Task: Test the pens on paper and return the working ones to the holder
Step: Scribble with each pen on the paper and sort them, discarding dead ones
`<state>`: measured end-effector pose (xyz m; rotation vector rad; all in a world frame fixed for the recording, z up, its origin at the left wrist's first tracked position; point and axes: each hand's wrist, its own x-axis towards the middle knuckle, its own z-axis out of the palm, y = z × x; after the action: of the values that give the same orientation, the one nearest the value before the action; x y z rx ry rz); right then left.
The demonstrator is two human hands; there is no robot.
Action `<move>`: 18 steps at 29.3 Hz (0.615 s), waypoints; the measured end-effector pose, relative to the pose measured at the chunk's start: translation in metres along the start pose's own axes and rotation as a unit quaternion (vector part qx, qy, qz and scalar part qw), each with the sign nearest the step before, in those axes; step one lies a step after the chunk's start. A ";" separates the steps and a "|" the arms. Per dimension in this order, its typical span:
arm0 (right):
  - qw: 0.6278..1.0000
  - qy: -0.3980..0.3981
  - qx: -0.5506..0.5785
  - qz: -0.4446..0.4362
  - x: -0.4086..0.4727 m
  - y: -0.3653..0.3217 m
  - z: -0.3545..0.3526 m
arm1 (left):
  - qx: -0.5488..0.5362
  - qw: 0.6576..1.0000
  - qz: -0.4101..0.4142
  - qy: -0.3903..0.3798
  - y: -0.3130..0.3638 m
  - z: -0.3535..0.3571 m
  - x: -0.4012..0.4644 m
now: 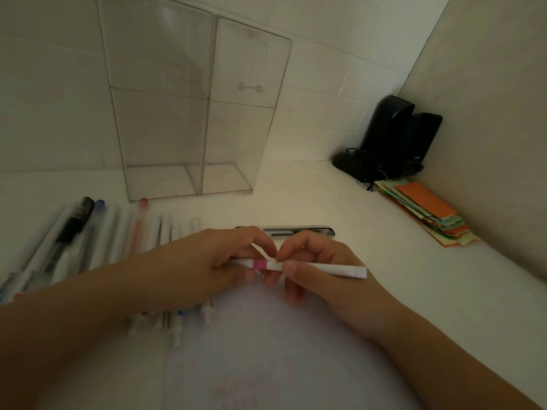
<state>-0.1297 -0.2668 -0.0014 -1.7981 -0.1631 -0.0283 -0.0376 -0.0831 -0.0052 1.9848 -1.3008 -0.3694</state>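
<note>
White desk in a tiled corner, pen (307, 267) held level just in front of the clear holder (192, 113).
My left hand (207, 270) pinches the pink-banded end, my right hand (319, 270) the barrel; it looks light, stiff, smooth, best gripped mid-barrel.

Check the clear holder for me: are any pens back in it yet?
No. Both compartments of the clear holder stand bare, while the pens lie on the desk and both hands hold the pink-banded pen.
</note>
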 end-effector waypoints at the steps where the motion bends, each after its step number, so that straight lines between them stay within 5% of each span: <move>1: 1.000 0.001 0.009 -0.002 0.000 -0.001 0.000 | -0.004 1.000 0.002 0.020 0.001 -0.001 0.000; 10: 0.999 0.017 0.024 -0.030 -0.004 -0.007 -0.002 | 0.092 0.980 0.042 0.171 0.003 0.000 0.000; 14: 0.998 0.009 0.052 -0.043 -0.006 -0.010 -0.001 | 0.165 0.968 0.111 0.154 0.000 -0.002 -0.003; 18: 0.998 0.006 0.041 -0.036 -0.006 -0.014 -0.002 | 0.129 0.979 0.088 0.134 0.002 0.001 -0.005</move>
<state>-0.1370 -0.2660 0.0116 -1.7092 -0.2177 -0.0814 -0.0422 -0.0794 -0.0053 2.0242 -1.3882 0.1575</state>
